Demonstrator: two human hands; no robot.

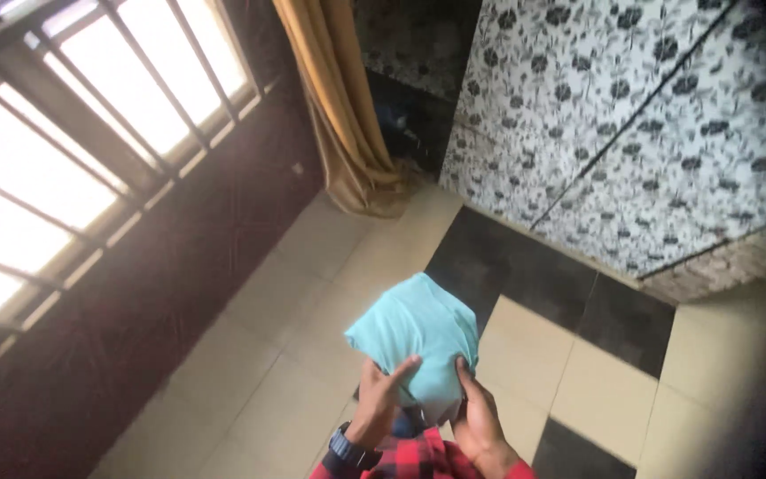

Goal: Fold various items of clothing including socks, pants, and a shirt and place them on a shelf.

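Observation:
A light turquoise cloth (418,333) is held up in front of me, bunched into a rounded bundle. My left hand (379,404) grips its lower left edge, thumb laid over the fabric; a dark watch sits on that wrist. My right hand (476,417) clasps the lower right side, thumb pressed on the cloth. Both hands are close together under the bundle. Red and black checked sleeves show at the bottom edge.
Beige and black floor tiles (525,355) lie below. A barred window (73,133) fills the upper left above a dark wall. A mustard curtain (347,115) hangs at the top centre. A floral black-and-white panelled surface (631,124) stands to the right.

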